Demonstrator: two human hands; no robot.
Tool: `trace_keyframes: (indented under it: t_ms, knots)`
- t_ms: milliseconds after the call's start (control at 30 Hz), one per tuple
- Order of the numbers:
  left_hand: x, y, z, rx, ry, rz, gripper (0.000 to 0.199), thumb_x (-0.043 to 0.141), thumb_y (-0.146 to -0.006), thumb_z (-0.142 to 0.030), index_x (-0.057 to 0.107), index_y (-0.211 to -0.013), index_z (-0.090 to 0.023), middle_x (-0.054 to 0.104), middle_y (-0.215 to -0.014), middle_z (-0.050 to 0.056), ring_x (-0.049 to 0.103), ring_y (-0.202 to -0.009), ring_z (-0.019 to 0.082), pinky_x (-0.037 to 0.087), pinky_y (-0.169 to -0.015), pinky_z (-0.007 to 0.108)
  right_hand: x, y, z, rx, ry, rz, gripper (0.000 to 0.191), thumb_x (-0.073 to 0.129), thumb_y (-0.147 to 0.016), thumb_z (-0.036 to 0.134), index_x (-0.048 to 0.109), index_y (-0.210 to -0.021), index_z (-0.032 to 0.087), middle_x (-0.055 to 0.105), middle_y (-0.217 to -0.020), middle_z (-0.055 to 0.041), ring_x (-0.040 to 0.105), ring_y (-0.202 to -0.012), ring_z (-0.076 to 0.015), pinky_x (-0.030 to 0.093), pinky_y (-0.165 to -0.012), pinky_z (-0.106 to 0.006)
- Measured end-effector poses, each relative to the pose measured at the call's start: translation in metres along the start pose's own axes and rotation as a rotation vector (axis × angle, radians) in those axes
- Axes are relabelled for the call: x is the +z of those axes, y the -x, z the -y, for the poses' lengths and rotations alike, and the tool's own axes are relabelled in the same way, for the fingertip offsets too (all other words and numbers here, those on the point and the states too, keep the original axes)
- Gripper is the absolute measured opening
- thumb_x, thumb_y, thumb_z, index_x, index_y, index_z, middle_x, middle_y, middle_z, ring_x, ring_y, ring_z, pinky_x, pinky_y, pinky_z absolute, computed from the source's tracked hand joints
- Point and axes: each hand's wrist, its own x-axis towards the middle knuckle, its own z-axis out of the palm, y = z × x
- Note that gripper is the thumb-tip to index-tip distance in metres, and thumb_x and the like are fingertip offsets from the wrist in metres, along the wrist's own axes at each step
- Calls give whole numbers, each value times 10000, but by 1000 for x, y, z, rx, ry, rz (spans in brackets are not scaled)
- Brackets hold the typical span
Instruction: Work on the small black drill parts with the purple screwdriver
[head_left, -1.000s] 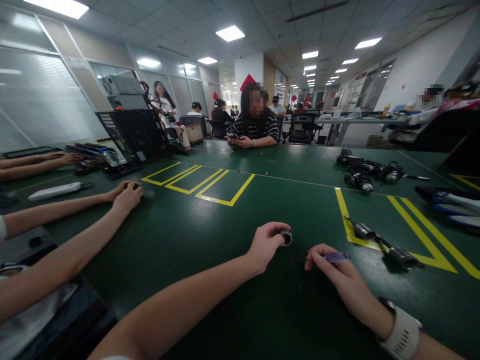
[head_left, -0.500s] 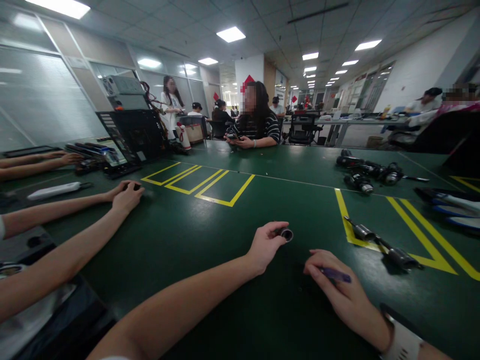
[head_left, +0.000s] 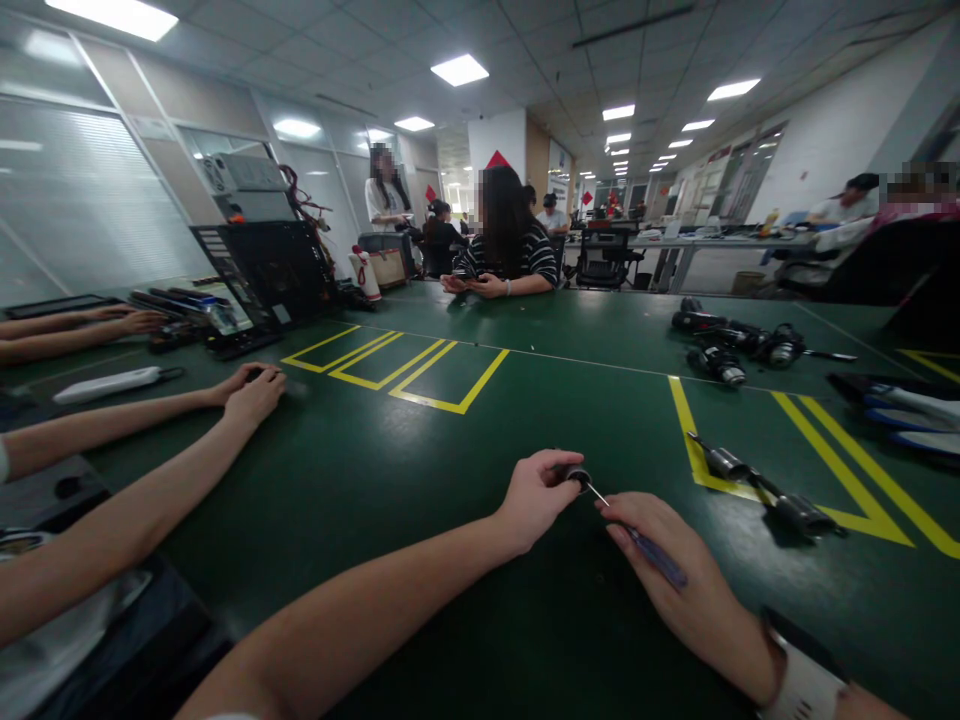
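My left hand pinches a small dark metal ring between thumb and fingers, just above the green table. A screwdriver with a purple handle is in the closed fingers of my right hand. Its thin shaft points up and left, and the tip reaches the ring's opening; whether it touches the inside cannot be made out. To the right of my hands, metal cylindrical parts on a shaft lie across the yellow tape.
Black and metal parts lie at the back right, with blue-and-white items nearer the right edge. A co-worker's hands rest at the left, by a white device and a black computer case. Someone sits opposite.
My right hand has turned the screwdriver so its shaft points into the ring. The ring in my left hand has tilted slightly and shifted a little right and down.
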Motion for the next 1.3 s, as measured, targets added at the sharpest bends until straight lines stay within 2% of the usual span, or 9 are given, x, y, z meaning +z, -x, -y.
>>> trace_keyframes:
  t_ms: [267, 433, 533, 667, 733, 800, 967, 1200, 1300]
  knots:
    - [-5, -6, 16, 41, -11, 5, 248, 605, -732, -92, 661, -970, -134, 674, -939, 90, 643, -880, 187, 521, -805, 353, -1, -1, 3, -72, 48, 2, 224, 533, -857, 214, 583, -1070, 263, 681, -1009, -54, 630, -948, -218, 524, -820, -391]
    - [-3, -7, 17, 14, -25, -32, 238, 601, -712, -64, 667, -933, -124, 682, -854, 72, 651, -782, 167, 528, -744, 323, -2, 1, 6, -23, -9, 2, 207, 542, -853, 224, 602, -1046, 266, 682, -992, -51, 623, -937, -223, 498, -828, -396]
    - [-2, -7, 13, 1, -41, -25, 230, 599, -714, -56, 662, -924, -124, 676, -860, 71, 649, -789, 167, 530, -743, 322, -6, 0, 8, 121, -152, -23, 144, 510, -871, 290, 637, -924, 245, 681, -923, -55, 602, -951, -234, 439, -895, -425]
    - [-3, -7, 10, -7, -53, -19, 239, 606, -714, -48, 640, -935, -131, 648, -903, 76, 640, -827, 176, 529, -782, 362, -9, -3, 3, 451, -538, 4, 330, 454, -888, 387, 586, -639, 216, 598, -608, -12, 601, -744, -204, 414, -909, -436]
    - [-4, -7, 10, 24, -70, -28, 258, 619, -694, -32, 635, -929, -136, 616, -975, 79, 630, -846, 176, 525, -797, 369, -8, -5, -1, 559, -716, 16, 345, 472, -875, 407, 553, -602, 213, 525, -506, 25, 572, -628, -178, 416, -907, -434]
    - [-4, -7, 10, 39, -84, -20, 286, 622, -683, -17, 633, -937, -148, 581, -1045, 78, 617, -883, 176, 518, -818, 367, -7, -7, -4, 597, -795, 27, 337, 501, -856, 424, 549, -601, 209, 509, -485, 37, 556, -600, -169, 397, -930, -438]
    - [-5, -6, 9, 6, -69, 13, 317, 592, -704, 10, 632, -964, -167, 539, -1097, 68, 599, -925, 168, 504, -849, 357, -7, -6, -3, 565, -743, 73, 348, 508, -844, 459, 562, -613, 205, 533, -516, 24, 571, -654, -188, 366, -956, -457]
    - [-6, -5, 11, 17, -61, 26, 309, 602, -701, -8, 639, -960, -174, 521, -1113, 67, 597, -920, 173, 500, -843, 367, -11, -9, 5, 510, -593, 142, 383, 492, -826, 527, 556, -610, 218, 542, -519, 14, 595, -615, -204, 469, -830, -441]
    - [-5, -6, 12, 36, -49, 15, 318, 599, -682, 6, 641, -946, -166, 517, -1118, 72, 600, -903, 171, 499, -834, 372, -11, -7, 9, 449, -462, 143, 421, 478, -818, 560, 551, -580, 220, 558, -533, -5, 625, -703, -235, 457, -852, -458]
